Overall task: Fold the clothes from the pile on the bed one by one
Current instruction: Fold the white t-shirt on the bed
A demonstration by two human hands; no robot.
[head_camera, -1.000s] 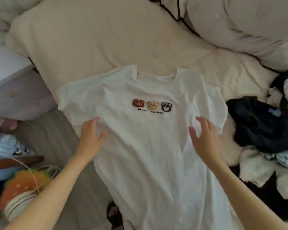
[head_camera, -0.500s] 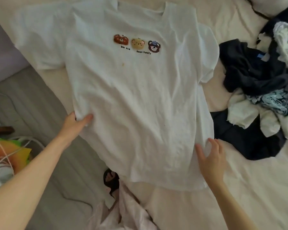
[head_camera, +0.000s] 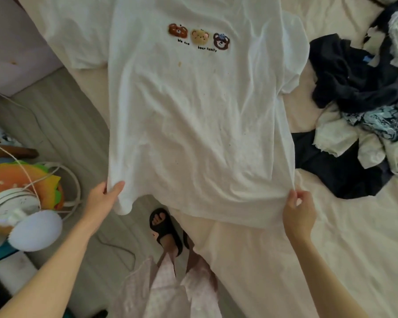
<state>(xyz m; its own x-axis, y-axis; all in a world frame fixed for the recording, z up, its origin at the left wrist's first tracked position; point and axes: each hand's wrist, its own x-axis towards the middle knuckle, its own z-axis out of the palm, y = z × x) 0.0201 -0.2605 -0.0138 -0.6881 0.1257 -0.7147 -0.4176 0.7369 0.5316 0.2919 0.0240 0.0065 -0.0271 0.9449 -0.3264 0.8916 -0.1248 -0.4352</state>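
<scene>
A white T-shirt (head_camera: pixel 193 125) with three bear faces on the chest lies spread face up on the cream bed (head_camera: pixel 331 249), its hem hanging over the bed's corner. My left hand (head_camera: pixel 102 198) pinches the hem's left corner. My right hand (head_camera: pixel 299 210) grips the hem's right corner, pulling the cloth taut. The pile of dark and pale clothes (head_camera: pixel 363 106) lies at the right of the shirt, touching its side.
Grey floor (head_camera: pixel 62 125) runs along the left of the bed. A burger-shaped cushion (head_camera: pixel 25 180), a white round device with a cable (head_camera: pixel 14 203) and a pale round lamp head (head_camera: pixel 36 230) sit at the left. My foot in a black slipper (head_camera: pixel 164 228) stands below the hem.
Both hands slid down the shirt from its chest to its hem and closed on the two lower corners. The view tilted down toward the bed's corner.
</scene>
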